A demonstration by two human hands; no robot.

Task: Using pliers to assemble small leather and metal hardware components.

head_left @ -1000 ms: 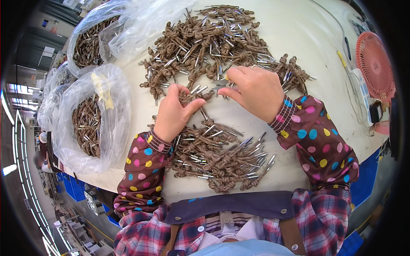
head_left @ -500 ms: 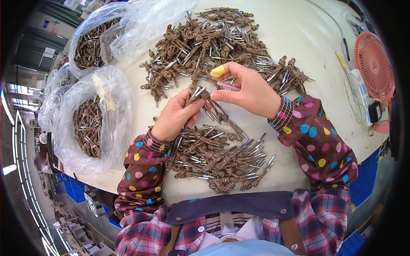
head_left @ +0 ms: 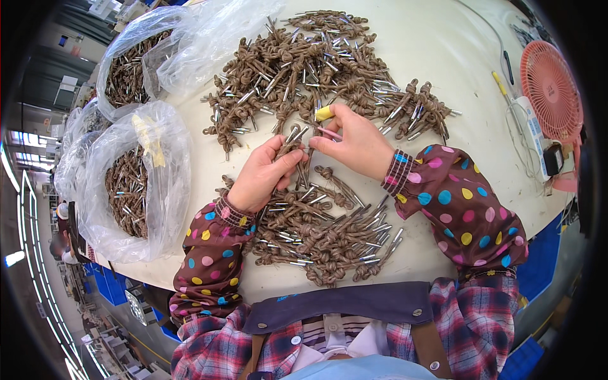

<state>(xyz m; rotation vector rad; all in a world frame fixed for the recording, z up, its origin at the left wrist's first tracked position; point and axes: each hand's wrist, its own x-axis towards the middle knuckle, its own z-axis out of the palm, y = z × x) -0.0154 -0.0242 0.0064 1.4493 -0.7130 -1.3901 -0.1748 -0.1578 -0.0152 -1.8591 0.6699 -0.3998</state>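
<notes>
Pinched in my left hand point(head_left: 261, 176) is a small bunch of knotted brown cords point(head_left: 291, 147) with silvery tips pointing up and away. My right hand point(head_left: 358, 144) is closed round a slim pink tool point(head_left: 330, 133), whose kind I cannot make out. A yellow cover point(head_left: 324, 113) sits on one of its fingertips. Its thumb and fingers are right beside the cord bunch, at its right side. Just nearer than my hands lies a heap of similar knotted cords point(head_left: 326, 237). Beyond them spreads a larger pile of the same cords point(head_left: 297, 69).
Clear plastic bags point(head_left: 168, 196) full of cords stand on the left of the pale table point(head_left: 462, 76). At the right are a pink fan point(head_left: 550, 88), a white power strip point(head_left: 531, 126) with cables, a yellow-handled tool point(head_left: 500, 82) and a black pen point(head_left: 508, 66).
My right hand has moved left and slightly nearer, up against the cord bunch. The left hand keeps its pinch in nearly the same place.
</notes>
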